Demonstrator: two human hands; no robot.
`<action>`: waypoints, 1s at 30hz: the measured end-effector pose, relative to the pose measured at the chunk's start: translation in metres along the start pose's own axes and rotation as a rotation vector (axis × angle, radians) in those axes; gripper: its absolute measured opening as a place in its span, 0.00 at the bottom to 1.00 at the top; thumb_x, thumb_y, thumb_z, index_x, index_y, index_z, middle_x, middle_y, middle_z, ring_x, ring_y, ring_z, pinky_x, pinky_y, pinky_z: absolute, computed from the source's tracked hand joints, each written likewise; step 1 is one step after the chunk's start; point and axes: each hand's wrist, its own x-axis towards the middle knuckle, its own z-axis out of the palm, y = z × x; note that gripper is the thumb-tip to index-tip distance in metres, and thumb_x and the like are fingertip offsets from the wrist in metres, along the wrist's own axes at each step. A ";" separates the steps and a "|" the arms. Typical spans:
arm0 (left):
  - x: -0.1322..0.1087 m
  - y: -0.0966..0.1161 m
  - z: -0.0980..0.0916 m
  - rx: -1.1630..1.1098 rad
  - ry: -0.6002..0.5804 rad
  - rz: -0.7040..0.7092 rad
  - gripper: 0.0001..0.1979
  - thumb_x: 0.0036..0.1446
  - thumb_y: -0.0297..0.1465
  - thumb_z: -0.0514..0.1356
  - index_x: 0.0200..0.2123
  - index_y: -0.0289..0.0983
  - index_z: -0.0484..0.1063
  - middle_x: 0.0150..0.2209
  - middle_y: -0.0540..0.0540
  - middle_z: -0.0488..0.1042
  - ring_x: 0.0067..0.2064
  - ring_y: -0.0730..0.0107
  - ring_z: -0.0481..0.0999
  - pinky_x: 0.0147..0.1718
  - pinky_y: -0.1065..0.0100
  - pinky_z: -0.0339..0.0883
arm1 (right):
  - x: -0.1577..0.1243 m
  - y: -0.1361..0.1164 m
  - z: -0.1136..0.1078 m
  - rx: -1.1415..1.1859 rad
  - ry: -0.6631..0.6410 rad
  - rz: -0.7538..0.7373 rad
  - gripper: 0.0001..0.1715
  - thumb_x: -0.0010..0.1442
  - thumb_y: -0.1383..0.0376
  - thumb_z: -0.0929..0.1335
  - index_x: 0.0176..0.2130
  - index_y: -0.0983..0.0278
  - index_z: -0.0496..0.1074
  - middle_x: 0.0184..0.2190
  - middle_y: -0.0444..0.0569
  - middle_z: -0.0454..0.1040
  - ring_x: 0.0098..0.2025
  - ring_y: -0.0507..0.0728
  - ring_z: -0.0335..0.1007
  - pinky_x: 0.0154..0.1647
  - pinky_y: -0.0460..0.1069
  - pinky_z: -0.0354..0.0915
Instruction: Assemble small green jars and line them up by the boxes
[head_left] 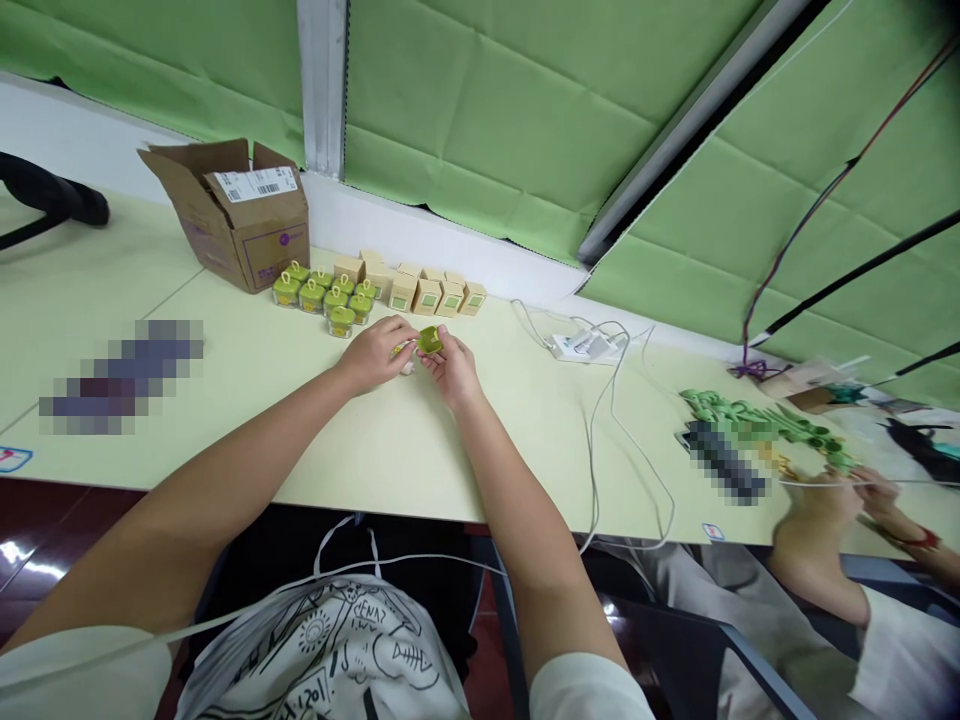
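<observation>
Over the table, my right hand (454, 368) pinches a small olive-green lid (430, 340) between thumb and fingers. My left hand (377, 354) is beside it, fingers closed at the lid's left side. Something small, yellowish and pale, shows at the left fingertips, too hidden to name. Just beyond my hands stand several small clear jars with green lids (341, 318), each lid topped by a loop. Behind and right of these jars are several small tan boxes (427, 294) with green labels.
An open cardboard box (255, 240) stands at the back left. A white power strip (589, 346) with cables lies to the right. Farther right, a co-worker's hands (840, 490) are near green braided pieces (765, 415). Blurred-out items lie on both sides of the table.
</observation>
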 end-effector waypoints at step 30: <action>0.000 0.004 0.003 -0.001 0.054 -0.107 0.11 0.68 0.38 0.60 0.46 0.40 0.79 0.45 0.43 0.76 0.49 0.59 0.76 0.51 0.59 0.71 | -0.004 0.005 0.009 0.011 0.080 -0.048 0.21 0.58 0.52 0.79 0.37 0.63 0.71 0.27 0.42 0.79 0.25 0.48 0.74 0.30 0.42 0.72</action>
